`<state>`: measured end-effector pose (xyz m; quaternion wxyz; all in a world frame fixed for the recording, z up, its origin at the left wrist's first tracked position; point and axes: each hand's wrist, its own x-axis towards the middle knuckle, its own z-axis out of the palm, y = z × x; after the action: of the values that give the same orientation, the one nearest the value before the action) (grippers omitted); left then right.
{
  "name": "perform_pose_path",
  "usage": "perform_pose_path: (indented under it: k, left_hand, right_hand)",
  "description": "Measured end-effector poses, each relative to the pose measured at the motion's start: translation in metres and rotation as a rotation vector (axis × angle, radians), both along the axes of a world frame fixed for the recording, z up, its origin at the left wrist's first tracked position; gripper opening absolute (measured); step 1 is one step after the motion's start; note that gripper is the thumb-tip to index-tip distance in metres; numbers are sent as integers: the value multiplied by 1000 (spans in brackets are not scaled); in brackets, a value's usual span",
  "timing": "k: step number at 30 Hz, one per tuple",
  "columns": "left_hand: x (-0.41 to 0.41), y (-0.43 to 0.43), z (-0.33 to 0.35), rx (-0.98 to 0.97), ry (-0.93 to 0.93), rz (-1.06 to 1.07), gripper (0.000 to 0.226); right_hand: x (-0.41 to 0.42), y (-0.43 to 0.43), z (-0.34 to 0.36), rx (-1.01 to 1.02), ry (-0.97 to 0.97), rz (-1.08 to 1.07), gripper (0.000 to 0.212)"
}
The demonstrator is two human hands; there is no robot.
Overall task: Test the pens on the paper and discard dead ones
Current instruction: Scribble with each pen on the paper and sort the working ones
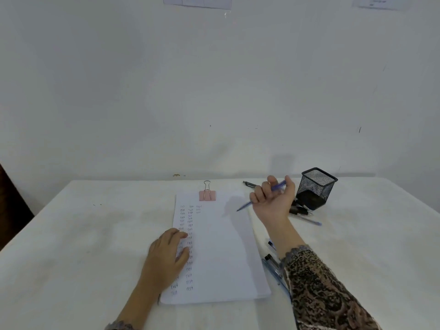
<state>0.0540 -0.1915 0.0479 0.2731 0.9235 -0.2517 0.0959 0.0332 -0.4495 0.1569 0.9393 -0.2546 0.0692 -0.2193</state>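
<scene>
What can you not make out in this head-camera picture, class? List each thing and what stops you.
Head view only.
1. Near pens: partly hidden by the right sleeve; count unclear.
2. Far pens beside the mesh holder: partly behind the right hand holding the blue pen.
3. Wall sheets: cut off by the top edge; writing too small.
4. Some words on the paper: covered by the left hand.
</scene>
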Motion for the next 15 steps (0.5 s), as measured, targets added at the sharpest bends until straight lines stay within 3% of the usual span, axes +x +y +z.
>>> perform_pose_path:
  k: [4, 7, 12, 15]
  left_hand:
    - [2, 1, -4, 4, -1, -5, 46]
    - [3, 1, -6, -1, -13, -4, 48]
    - [2, -2, -5, 41, 6, 26, 70]
    - [4, -3, -4, 109, 66, 14, 88]
  right_hand:
    - [18, 20, -7, 169, -61, 75, 51]
    - [39, 32, -21, 119, 47, 142, 37]
    - [64, 53, -49, -132, 278, 220, 66]
    - [75, 65, -62, -72, 286, 209, 66]
